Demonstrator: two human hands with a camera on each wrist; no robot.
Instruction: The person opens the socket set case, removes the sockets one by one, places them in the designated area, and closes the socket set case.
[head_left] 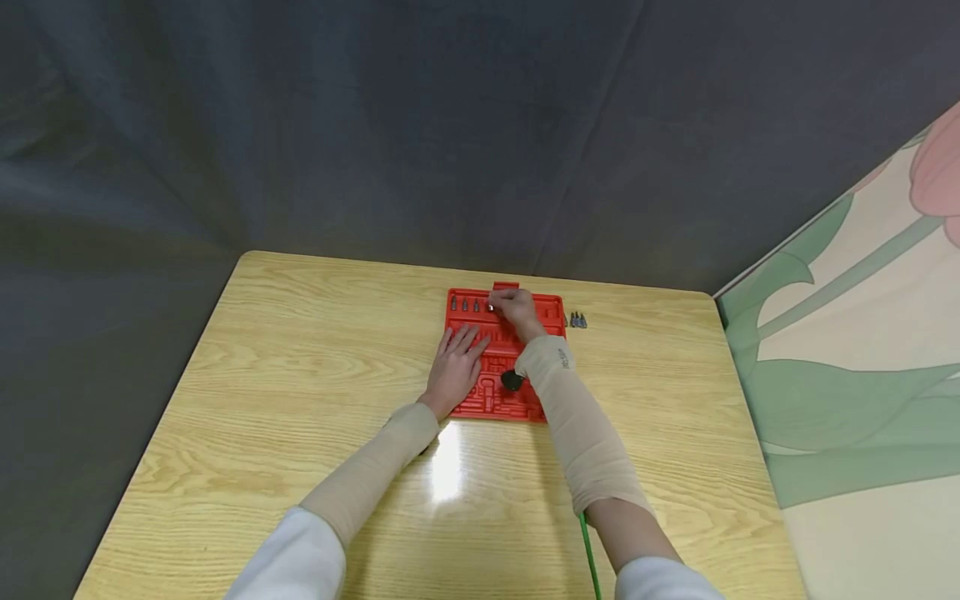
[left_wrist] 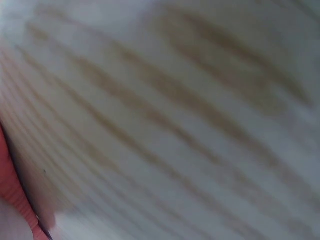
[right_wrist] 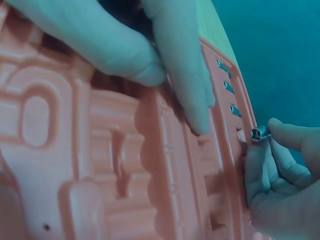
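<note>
A red moulded tool case lies opened out on the table, its recesses facing up. My right hand pinches a small metal bit socket between thumb and fingers, over the case's far row of slots. In the right wrist view the socket's hollow end faces the camera, close beside a slot. Several similar bit sockets sit in that row, left of the right hand in the head view. My left hand rests on the case's left side with fingers extended.
More small metal bits stand on the wooden table just right of the case. A green cable runs down from the right forearm. Dark cloth hangs behind the table, and a patterned curtain is at the right.
</note>
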